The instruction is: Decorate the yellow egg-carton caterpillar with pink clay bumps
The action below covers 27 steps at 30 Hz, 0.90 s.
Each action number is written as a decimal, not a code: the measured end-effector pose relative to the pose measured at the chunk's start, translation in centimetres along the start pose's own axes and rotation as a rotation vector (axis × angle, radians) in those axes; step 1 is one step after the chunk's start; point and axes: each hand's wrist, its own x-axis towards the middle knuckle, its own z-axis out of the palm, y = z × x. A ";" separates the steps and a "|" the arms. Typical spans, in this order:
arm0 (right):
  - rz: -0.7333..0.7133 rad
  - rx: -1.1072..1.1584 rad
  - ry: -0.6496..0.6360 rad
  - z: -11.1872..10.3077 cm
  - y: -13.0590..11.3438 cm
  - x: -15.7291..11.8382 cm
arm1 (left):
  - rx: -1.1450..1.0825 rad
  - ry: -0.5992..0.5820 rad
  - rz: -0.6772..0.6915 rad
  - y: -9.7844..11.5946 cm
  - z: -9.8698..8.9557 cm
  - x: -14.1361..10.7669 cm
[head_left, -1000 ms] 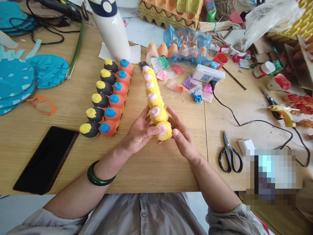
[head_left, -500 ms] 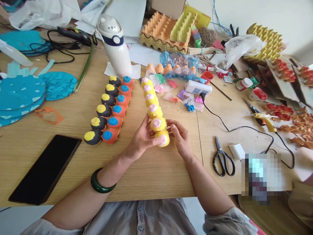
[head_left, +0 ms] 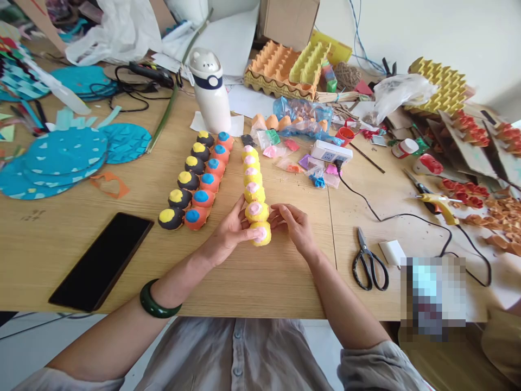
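Observation:
A strip of egg-carton cups (head_left: 253, 179), coated yellow with pink tops, runs away from me in the middle. My left hand (head_left: 228, 232) grips its near end, thumb over the pink top of the nearest cup and fingers along the left side. Close by the strip's right edge is my right hand (head_left: 299, 231), its fingers loosely bent and apart; whether the fingertips touch the cups is hard to see. To the left lie a black strip with yellow tops (head_left: 189, 180) and, alongside it, an orange strip with blue tops (head_left: 209, 181).
A phone (head_left: 101, 262) lies at the left, near teal discs (head_left: 67, 149). Beyond the strips stands a white bottle (head_left: 211, 98). Small clay packets (head_left: 299, 163) and a power strip (head_left: 331, 152) lie right of centre. Scissors (head_left: 368, 263) and a glue gun (head_left: 442, 206) are farther right.
The view has shifted left, so the left-hand things appear farther right. The yellow strip sits straighter in view, still in my left hand; my right hand stays beside it.

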 end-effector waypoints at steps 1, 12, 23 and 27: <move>0.008 -0.012 -0.013 0.1 0.0 0.0 | 0.003 0.009 -0.003 0.0 -0.1 -0.2; 0.130 -0.107 -0.162 1.0 -0.1 -0.8 | 0.107 0.146 -0.125 -0.1 -0.1 -0.9; -0.086 -0.586 -0.029 -1.5 -0.9 -0.9 | 1.152 0.345 0.022 2.9 -2.8 -1.0; -0.209 -0.695 0.039 -2.9 -2.5 1.8 | 1.178 0.351 -0.052 3.4 -3.2 -0.4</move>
